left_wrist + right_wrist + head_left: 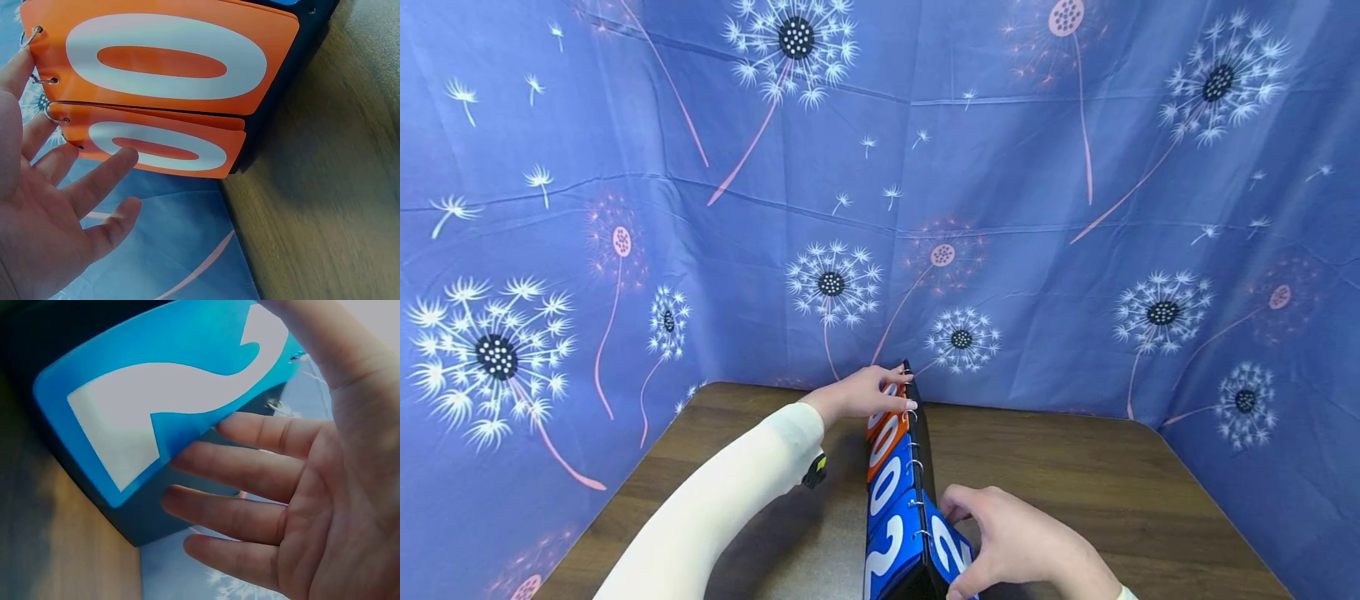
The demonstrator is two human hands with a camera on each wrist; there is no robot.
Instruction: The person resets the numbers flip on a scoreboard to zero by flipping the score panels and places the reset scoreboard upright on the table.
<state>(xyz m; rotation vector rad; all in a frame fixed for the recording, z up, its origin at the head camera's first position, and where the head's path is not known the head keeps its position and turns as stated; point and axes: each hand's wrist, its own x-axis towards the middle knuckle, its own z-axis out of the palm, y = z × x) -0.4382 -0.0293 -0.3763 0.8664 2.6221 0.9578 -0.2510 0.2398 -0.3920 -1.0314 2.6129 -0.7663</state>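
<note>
A tabletop flip scoreboard (pixel 917 479) stands like a tent, its ring-bound number cards along the ridge. On its left face hang blue cards with 2 and 0, and orange cards (pixel 165 56) with 0. My left hand (pixel 865 393) rests at the far end of the ridge, fingers spread, fingertips by the metal rings. At the near end, my right hand (pixel 1011 533) spans a blue card with a white 2 (pixel 181 387), thumb at one edge and index finger at the other. That card tilts out from the black backing on the right face.
The scoreboard stands on a brown wooden table (pixel 1060 475). Blue fabric (pixel 880 183) with a dandelion print hangs behind it and along both sides. A dark band with a yellow patch (pixel 815 470) is on the left wrist, over a white sleeve (pixel 730 500).
</note>
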